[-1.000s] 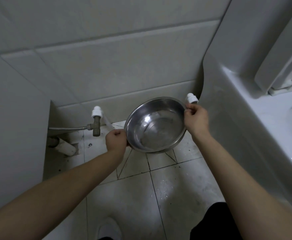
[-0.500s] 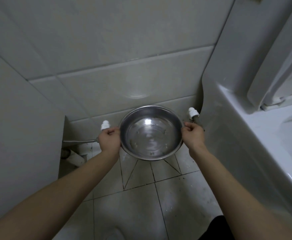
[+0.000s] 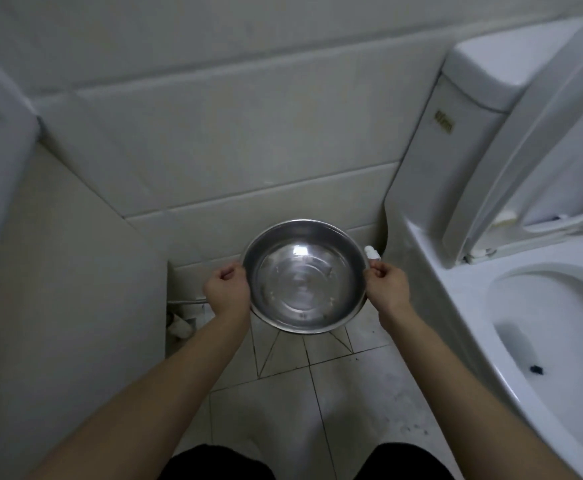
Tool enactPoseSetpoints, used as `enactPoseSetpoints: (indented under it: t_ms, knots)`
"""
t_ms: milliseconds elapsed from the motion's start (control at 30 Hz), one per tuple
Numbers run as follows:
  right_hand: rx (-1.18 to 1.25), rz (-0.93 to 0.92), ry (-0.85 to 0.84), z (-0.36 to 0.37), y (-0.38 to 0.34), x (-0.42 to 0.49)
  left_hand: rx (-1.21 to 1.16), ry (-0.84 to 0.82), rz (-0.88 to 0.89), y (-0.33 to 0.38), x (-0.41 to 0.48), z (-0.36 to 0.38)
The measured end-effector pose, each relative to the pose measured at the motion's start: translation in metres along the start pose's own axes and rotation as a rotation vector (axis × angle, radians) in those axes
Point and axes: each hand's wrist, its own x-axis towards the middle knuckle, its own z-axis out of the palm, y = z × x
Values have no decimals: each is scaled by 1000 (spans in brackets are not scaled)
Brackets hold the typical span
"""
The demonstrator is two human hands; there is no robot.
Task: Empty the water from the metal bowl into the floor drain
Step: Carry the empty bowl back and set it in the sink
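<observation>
A round metal bowl [image 3: 304, 276] is held level in the air above the tiled floor, close to the back wall. Its shiny inside shows only a few drops and reflections. My left hand [image 3: 227, 291] grips the bowl's left rim. My right hand [image 3: 387, 289] pinches the right rim. The floor drain is not visible; the bowl hides the floor patch under it.
A white toilet [image 3: 484, 296] with its lid raised fills the right side. A white cabinet side [image 3: 75, 271] stands at the left. Pipes and a valve [image 3: 181, 325] sit low in the left corner, and a white pipe cap [image 3: 370, 251] behind the bowl. Grey floor tiles [image 3: 283, 403] lie below.
The bowl went from tilted to level and rose with both hands still on its rim. The view pulled back and up, showing more of the toilet.
</observation>
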Motion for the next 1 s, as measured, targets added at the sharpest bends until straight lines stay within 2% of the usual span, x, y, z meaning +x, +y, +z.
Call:
enactPoseSetpoints:
  t_ms: [233, 467, 633, 800, 1000]
  knots:
    - [-49, -27, -1, -56, -106, -69, -28, 3, 27, 123, -60, -41]
    - [-44, -60, 18, -118, -220, -136, 38, -68, 65, 248, -122, -84]
    - [-35, -58, 0, -160, -298, -185, -5, -103, 144, 337, -168, -115]
    - [2, -94, -23, -196, -355, -223, -66, -73, 157, 394, -209, -143]
    - [50, -118, -59, -218, -388, -258, -93, -69, 181, 429, -240, -174]
